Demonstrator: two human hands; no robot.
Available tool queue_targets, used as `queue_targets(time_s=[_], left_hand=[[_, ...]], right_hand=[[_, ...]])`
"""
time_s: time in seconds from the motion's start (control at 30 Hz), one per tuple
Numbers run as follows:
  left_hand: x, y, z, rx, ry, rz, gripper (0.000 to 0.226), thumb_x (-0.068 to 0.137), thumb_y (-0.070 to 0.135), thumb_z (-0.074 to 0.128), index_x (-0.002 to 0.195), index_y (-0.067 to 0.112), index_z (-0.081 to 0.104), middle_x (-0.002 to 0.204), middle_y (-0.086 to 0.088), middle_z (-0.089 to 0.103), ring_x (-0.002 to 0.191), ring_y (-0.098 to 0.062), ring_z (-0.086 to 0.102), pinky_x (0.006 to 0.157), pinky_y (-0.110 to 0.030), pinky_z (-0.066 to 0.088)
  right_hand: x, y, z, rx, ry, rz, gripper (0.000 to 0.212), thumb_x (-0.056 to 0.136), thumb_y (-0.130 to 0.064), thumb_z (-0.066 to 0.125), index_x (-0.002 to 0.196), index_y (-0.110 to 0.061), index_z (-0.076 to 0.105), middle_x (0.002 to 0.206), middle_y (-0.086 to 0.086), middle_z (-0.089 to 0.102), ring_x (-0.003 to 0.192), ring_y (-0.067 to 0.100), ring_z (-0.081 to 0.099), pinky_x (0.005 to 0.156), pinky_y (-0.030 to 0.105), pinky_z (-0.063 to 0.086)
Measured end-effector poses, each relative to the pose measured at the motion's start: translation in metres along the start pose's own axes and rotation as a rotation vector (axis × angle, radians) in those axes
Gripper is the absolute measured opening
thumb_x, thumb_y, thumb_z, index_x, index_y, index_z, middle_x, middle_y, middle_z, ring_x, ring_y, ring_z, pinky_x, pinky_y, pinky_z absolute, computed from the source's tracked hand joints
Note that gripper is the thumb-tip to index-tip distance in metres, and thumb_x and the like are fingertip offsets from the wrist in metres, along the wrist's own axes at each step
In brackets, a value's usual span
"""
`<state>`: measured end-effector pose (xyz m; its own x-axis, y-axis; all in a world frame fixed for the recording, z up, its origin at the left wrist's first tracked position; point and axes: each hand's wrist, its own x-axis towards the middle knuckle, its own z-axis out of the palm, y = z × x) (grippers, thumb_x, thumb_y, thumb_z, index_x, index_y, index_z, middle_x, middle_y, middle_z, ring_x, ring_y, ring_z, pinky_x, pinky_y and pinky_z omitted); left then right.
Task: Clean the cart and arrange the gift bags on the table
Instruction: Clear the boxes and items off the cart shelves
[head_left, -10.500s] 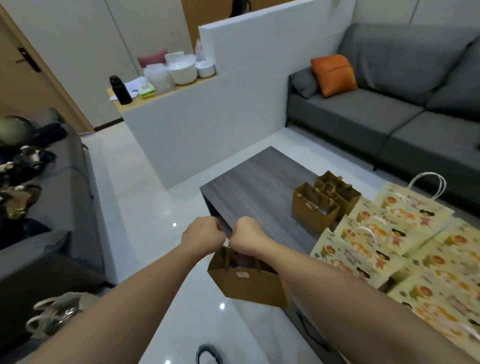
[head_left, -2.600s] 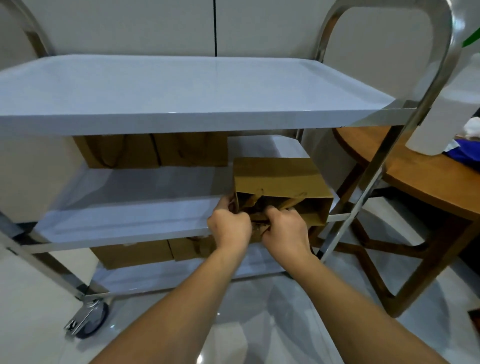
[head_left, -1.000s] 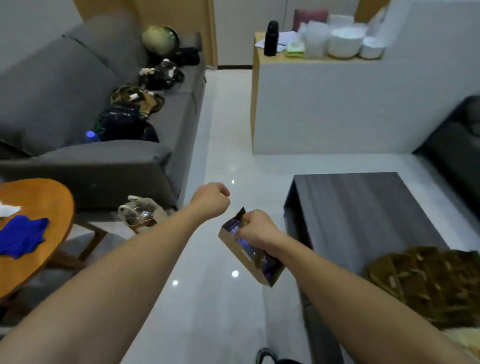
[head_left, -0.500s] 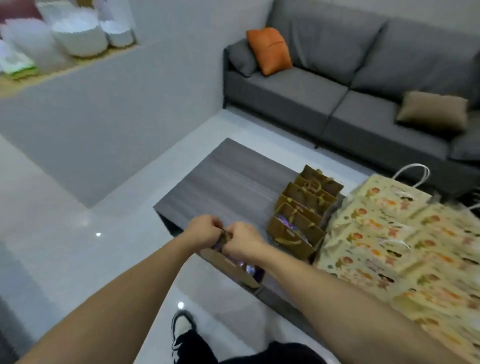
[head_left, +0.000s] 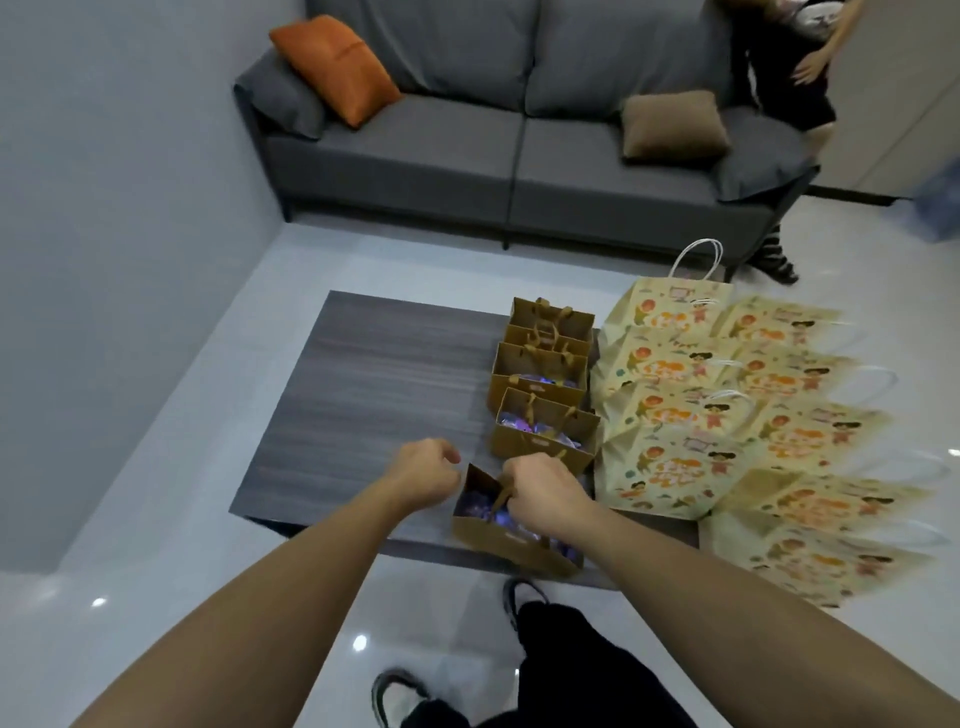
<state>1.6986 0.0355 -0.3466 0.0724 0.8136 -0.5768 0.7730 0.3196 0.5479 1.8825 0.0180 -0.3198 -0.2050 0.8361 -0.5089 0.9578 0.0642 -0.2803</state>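
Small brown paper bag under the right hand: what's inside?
The small brown paper bag shows shiny purple-blue wrapped items at its open top. The right hand gripping its handle covers part of the opening; what lies deeper is hidden by the bag's walls.

table (head_left: 374, 384) left bare, gift bags (head_left: 545, 395) right

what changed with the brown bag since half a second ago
The brown bag moved from off the table's near edge to the table, at the row's near end. The right hand keeps its grip on the handle; the left hand has let go. The row of brown bags stayed.
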Motion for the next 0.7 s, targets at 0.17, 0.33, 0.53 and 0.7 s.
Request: queue_targets(time_s=[0.17,0.33,0.53,0.7], left_hand=[[0.039,0.014,0.01,0.043,-0.066,-0.016,0.034,0.098,0.016,0.058,0.131,0.02,0.06,0.125,-0.005,0.062,0.112,-0.02,0.058,0.097,-0.033,0.05],[0.077,0.032,0.018,0.133,-0.168,-0.088,0.033,0.099,0.021,0.057,0.131,0.019,0.06,0.127,-0.008,0.062,0.114,-0.022,0.059,0.101,-0.037,0.05],[0.138,0.064,0.03,0.127,-0.107,-0.142,0.025,0.096,0.021,0.058,0.119,0.019,0.068,0.118,-0.009,0.068,0.109,-0.026,0.062,0.097,-0.037,0.052],[0.176,0.079,0.044,0.098,-0.115,-0.193,0.013,0.098,0.026,0.056,0.105,0.024,0.067,0.11,-0.007,0.068,0.104,-0.026,0.063,0.095,-0.043,0.053]], right_hand=[[0.041,0.037,0.008,0.007,-0.025,0.007,0.007,0.087,-0.016,0.063,0.088,-0.021,0.058,0.092,0.003,0.063,0.085,0.024,0.063,0.068,0.033,0.05],[0.08,0.077,0.019,0.07,-0.117,0.028,0.016,0.09,-0.024,0.061,0.102,-0.015,0.067,0.111,0.011,0.069,0.102,0.032,0.066,0.08,0.036,0.053],[0.118,0.113,0.013,0.313,-0.065,0.088,0.027,0.089,-0.047,0.068,0.078,-0.024,0.06,0.084,-0.003,0.066,0.081,0.017,0.062,0.07,0.03,0.047],[0.152,0.15,0.009,0.463,0.163,0.27,0.026,0.092,-0.045,0.065,0.09,-0.019,0.07,0.086,0.001,0.069,0.088,0.021,0.066,0.076,0.032,0.051]])
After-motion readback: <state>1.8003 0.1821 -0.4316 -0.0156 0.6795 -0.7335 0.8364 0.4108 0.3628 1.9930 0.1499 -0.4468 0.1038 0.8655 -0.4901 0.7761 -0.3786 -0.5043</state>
